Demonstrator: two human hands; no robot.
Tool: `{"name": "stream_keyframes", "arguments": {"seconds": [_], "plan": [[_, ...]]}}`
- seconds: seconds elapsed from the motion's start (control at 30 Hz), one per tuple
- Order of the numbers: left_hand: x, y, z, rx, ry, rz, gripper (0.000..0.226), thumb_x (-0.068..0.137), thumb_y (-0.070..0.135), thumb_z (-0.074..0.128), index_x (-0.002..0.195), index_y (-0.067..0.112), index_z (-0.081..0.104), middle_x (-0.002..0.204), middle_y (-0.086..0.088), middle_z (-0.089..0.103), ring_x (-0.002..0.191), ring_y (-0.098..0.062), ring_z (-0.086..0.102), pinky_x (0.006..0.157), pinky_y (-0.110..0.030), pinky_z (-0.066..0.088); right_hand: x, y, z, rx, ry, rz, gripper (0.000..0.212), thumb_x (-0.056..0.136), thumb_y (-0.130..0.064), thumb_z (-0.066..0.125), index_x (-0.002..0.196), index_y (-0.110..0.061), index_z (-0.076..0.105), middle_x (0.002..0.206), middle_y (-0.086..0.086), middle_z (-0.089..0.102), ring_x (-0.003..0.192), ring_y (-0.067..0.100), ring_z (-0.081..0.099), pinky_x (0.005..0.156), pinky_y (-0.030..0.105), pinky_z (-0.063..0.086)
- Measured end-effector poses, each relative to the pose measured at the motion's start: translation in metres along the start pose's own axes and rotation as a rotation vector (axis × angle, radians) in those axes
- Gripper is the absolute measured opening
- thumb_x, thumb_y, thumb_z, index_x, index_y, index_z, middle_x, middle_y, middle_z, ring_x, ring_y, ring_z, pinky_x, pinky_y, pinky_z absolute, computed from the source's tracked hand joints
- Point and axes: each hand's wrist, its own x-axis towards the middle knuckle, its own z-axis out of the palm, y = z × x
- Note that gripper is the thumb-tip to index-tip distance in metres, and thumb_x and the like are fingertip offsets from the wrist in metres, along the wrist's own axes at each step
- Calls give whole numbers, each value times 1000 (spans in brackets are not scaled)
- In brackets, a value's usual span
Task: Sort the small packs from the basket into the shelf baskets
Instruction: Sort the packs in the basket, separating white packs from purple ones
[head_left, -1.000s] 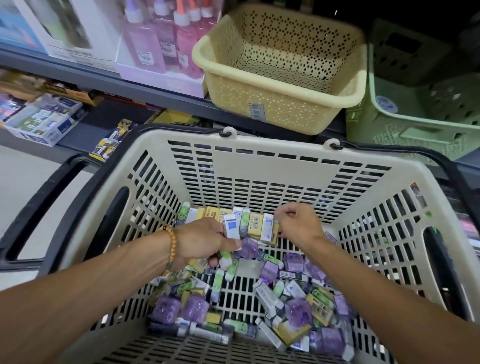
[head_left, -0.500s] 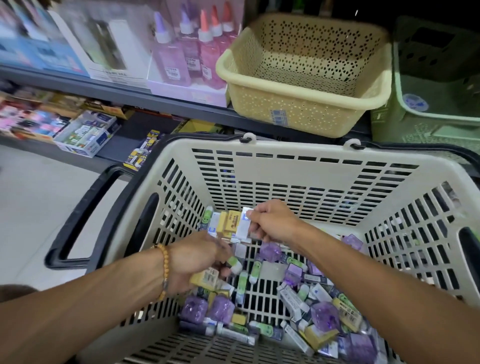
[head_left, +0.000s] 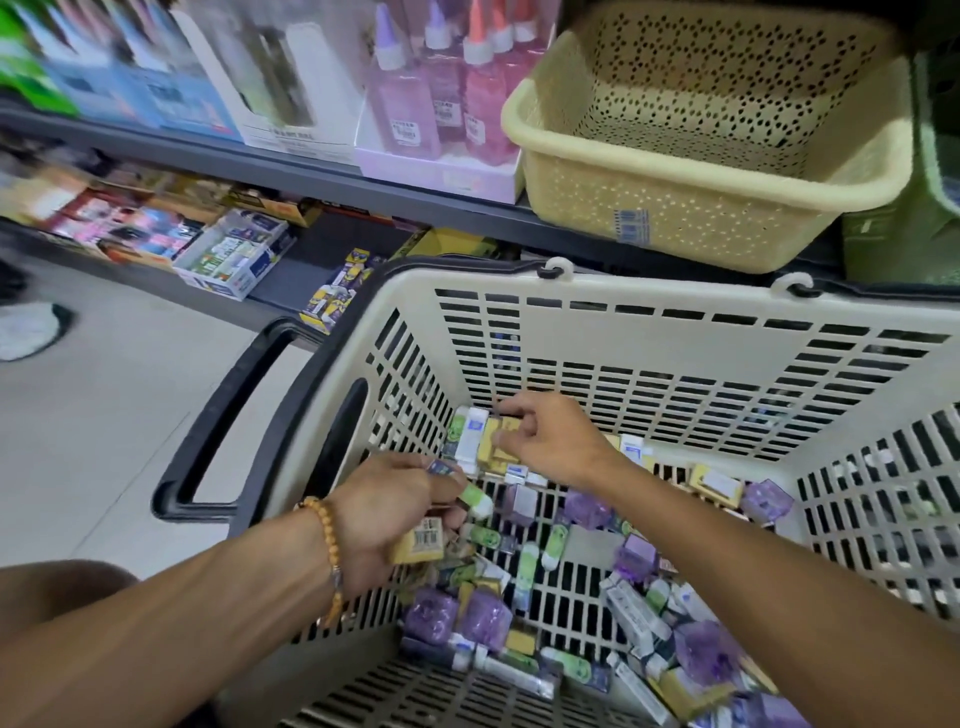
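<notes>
A cream shopping basket (head_left: 649, 332) with black handles holds several small packs (head_left: 639, 618), purple, yellow, green and white, scattered over its slotted floor. My left hand (head_left: 395, 514), a bead bracelet on its wrist, is down inside at the basket's left and grips a bunch of small packs, a yellow pack (head_left: 418, 543) with a barcode among them. My right hand (head_left: 550, 441) reaches to the far left corner and pinches a row of yellow and white packs (head_left: 483, 441) standing against the wall. A yellow perforated shelf basket (head_left: 675, 156) sits on the shelf above, with a green shelf basket (head_left: 904, 234) to its right.
Pink and purple glue bottles (head_left: 436, 98) in a display box stand left of the yellow basket. Boxed goods (head_left: 234, 254) fill the lower shelf at left. A pale floor lies left of the basket, with a shoe (head_left: 28, 327) at the far left edge.
My right hand has moved left to the row of packs in the far left corner. My left hand has stayed low with its bunch of packs. The view has swung left.
</notes>
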Motion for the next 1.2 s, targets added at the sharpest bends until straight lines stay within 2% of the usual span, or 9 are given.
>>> {"name": "stream_keyframes", "arguments": {"seconds": [0.1,0.3,0.47,0.57,0.63,0.9,1.0,1.07,1.2], "plan": [[2,1,0,-24,14,28,13,90,2,62,102,-1,65,57,-11,59,43,-18,54,38,-23,45,-5,6,3,-165,-45,-88,61,72,-47,80,126,-31,57,75,-6,59,65,9,55,60,30,43],[7,-1,-4,15,41,75,14,89,2,62,103,0,65,69,-14,65,50,-17,56,49,-27,47,3,-1,18,-278,36,-150,33,71,-30,82,93,-26,57,77,-9,55,71,16,56,55,30,40],[9,-2,-5,-17,48,92,18,88,0,62,106,1,63,76,-20,64,49,-18,54,45,-23,46,-6,0,14,31,71,-43,54,68,-20,85,111,-26,53,92,-9,66,73,6,63,58,23,51],[9,-2,-4,-39,45,93,17,88,-1,62,105,1,64,73,-17,66,48,-15,56,43,-22,47,-12,5,11,-275,100,-89,56,76,-25,80,125,-26,53,109,-8,54,96,11,57,75,27,48],[9,-2,-4,-44,49,94,17,88,-2,62,105,1,64,73,-16,66,49,-15,56,45,-24,48,-15,6,12,-409,114,-84,54,80,-30,76,128,-26,52,104,-8,46,92,11,50,69,26,40],[11,-2,-6,-61,99,87,16,86,-3,64,101,2,65,60,-7,68,46,-13,59,40,-22,48,-7,1,16,-307,101,-80,62,80,-26,78,135,-21,50,113,-2,56,106,17,53,85,29,42],[14,-1,-6,-64,110,100,14,86,-4,64,99,2,64,53,-4,66,44,-12,58,40,-23,49,-15,1,5,-134,68,-58,34,88,-23,69,121,-20,59,97,-5,60,93,15,58,79,28,46],[16,1,-3,-82,124,101,12,85,-5,65,95,1,64,51,-4,65,42,-12,59,40,-23,50,-24,-2,-6,113,-35,-2,13,95,-31,60,97,-21,67,87,-5,67,78,10,64,68,26,49],[20,6,4,-110,88,76,20,83,-6,66,102,-1,63,57,-8,66,46,-16,60,41,-24,49,-41,-12,-16,459,-471,136,32,90,-47,63,98,-16,69,87,6,75,74,16,71,64,24,55]]}}
